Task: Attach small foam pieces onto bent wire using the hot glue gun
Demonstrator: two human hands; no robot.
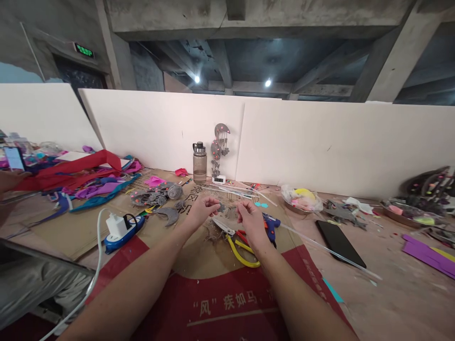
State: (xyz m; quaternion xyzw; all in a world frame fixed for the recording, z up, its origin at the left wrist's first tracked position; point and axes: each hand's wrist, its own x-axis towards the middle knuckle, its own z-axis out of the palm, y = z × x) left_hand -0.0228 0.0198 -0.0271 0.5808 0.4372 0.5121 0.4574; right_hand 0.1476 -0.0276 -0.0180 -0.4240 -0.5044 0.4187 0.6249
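My left hand is closed in a pinch above the cardboard, its fingertips pointing right. Just beside them is a small dark grey felt piece; whether it hangs from the fingers or lies behind them I cannot tell. My right hand is pinched too, a short gap away, and what it holds is too small to make out. Below and between the hands lie yellow-handled scissors with their blades partly spread. A blue glue gun rests right of my right hand, partly hidden by it.
Grey felt pieces and a power strip lie left. A water bottle stands by the white partition, near a hanging felt ornament. A phone and glue stick lie right. Another person's hand is far left.
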